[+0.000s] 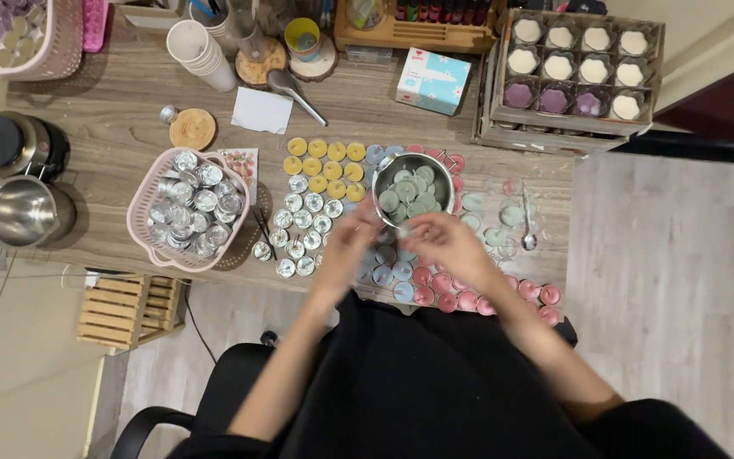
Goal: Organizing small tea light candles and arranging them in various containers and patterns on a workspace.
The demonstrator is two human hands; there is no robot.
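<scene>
Working just below the round steel bowl of pale green wax discs, left hand and right hand pinch something small, too blurred to identify; a slip could scatter the pink tealights beneath it.

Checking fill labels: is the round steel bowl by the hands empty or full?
Full or nearly: the round steel bowl holds pale green wax discs piled close to its rim, with little bare metal showing inside.
</scene>
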